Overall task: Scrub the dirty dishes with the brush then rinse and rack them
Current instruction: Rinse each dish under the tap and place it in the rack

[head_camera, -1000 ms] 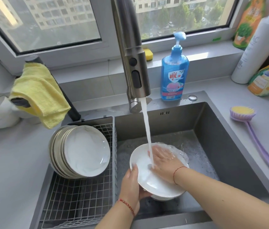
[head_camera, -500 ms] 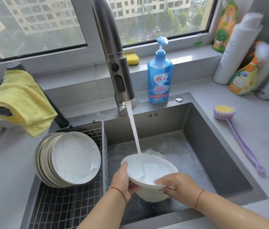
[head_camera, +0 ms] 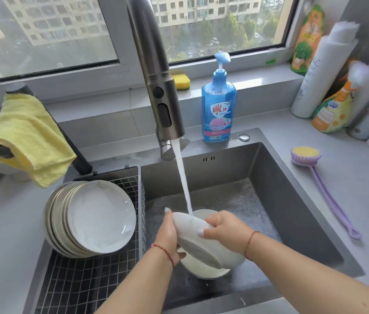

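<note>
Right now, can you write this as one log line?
step: rinsing | left hand: holds plate | right hand: holds plate | tap: running | brush: on counter

Grey surface [head_camera: 9, 223] wrapping around sink area. Window [head_camera: 201, 30] with pale frame spanning back wall, looking out on apartment blocks, trees, parked cars. Daylight coming in, brightening grey sill [head_camera: 247, 79]. Grey tiled backsplash [head_camera: 111, 123] running beneath sill. Bottles and pouches [head_camera: 328, 109] crowding right corner. Yellow cloth [head_camera: 27, 137] hanging at left.
</note>
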